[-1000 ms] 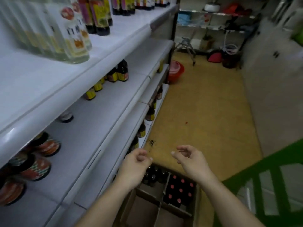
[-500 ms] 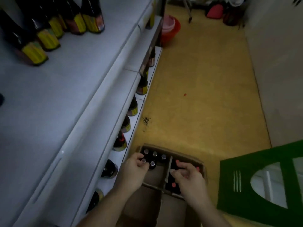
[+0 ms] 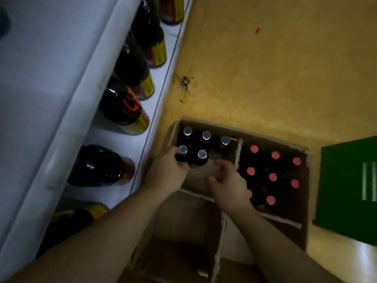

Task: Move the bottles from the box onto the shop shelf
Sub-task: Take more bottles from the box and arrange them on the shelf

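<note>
A cardboard box [image 3: 304, 201] with dividers sits on the floor beside the shelf. Its far left compartment holds several dark bottles with silver caps [image 3: 206, 137]; the right compartment holds several bottles with red caps [image 3: 272, 177]. My left hand [image 3: 166, 172] curls around the neck of a silver-capped bottle [image 3: 183, 153] at the compartment's near left. My right hand [image 3: 228, 184] hovers over the same compartment with loosely curled fingers, holding nothing, close to another silver-capped bottle [image 3: 202, 158].
The white shop shelf [image 3: 61, 82] runs along the left, its lowest tier carrying large dark bottles [image 3: 122, 107] with yellow labels. A green object [image 3: 346, 190] stands on the yellow floor [image 3: 265, 68] right of the box. The box's near compartments look empty.
My view dropped from the shelf to the box. Both hands moved down into the left compartment; the left took hold of a silver-capped bottle and the right shifted leftward off the red caps.
</note>
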The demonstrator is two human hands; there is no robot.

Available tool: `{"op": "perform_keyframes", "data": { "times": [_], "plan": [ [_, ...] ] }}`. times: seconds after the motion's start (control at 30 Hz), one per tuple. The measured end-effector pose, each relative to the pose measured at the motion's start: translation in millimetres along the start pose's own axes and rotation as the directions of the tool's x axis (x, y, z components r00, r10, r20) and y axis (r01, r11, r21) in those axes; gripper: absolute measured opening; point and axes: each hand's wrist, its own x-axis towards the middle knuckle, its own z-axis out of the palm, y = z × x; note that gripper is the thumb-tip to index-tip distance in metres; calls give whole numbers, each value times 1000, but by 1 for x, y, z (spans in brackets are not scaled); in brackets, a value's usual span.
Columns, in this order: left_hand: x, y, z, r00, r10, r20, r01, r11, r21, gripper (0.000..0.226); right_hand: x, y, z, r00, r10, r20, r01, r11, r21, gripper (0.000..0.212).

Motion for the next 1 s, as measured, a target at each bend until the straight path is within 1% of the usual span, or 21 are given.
{"op": "perform_keyframes", "data": {
  "times": [0.13, 0.17, 0.2, 0.23, 0.3, 0.37, 0.43, 0.5, 0.6, 0.7, 0.8, 0.87, 1.0],
  "plan": [
    [44, -21, 33, 998, 51, 39, -56, 991, 120, 63, 51, 16, 34, 999, -43, -27, 41, 997, -62, 62],
    [54, -25, 38, 997, 50, 52, -56, 989, 137, 71, 63, 19, 41, 998, -51, -30, 49, 995, -82, 63],
    [62, -27, 42, 997, 50, 60, -59, 986, 156, 73, 74, 20, 46, 998, -65, -27, 62, 993, -103, 64],
    [69, -30, 46, 997, 56, 61, -65, 983, 174, 70, 84, 20, 51, 997, -76, -20, 73, 989, -125, 64],
    [78, -36, 53, 996, 86, 32, -91, 977, 192, 54, 99, 20, 58, 996, -92, 0, 91, 980, -179, 60],
    [78, -40, 58, 990, 138, -13, -132, 967, 216, 32, 109, 21, 64, 993, -117, 5, 114, 961, -250, 50],
    [74, -44, 62, 978, 206, -40, -188, 945, 267, 24, 112, 23, 69, 989, -146, -5, 137, 941, -309, 41],
    [68, -48, 65, 966, 255, -38, -230, 920, 316, 24, 110, 25, 71, 984, -175, -17, 158, 926, -342, 36],
    [61, -53, 68, 964, 265, -21, -243, 910, 336, 26, 103, 27, 70, 979, -200, -27, 175, 907, -383, 34],
    [55, -53, 64, 972, 234, -9, -215, 908, 358, 31, 89, 31, 69, 977, -215, 14, 201, 886, -417, 34],
    [47, -54, 61, 981, 193, 29, -188, 890, 414, 36, 74, 41, 63, 980, -197, 25, 185, 865, -466, 37],
    [40, -54, 60, 984, 174, 42, -175, 889, 424, 33, 66, 47, 61, 984, -176, 41, 173, 858, -483, 38],
    [30, -53, 58, 986, 153, 62, -165, 884, 437, 26, 50, 56, 64, 981, -153, 119, 193, 833, -519, 39]
  ]
}}
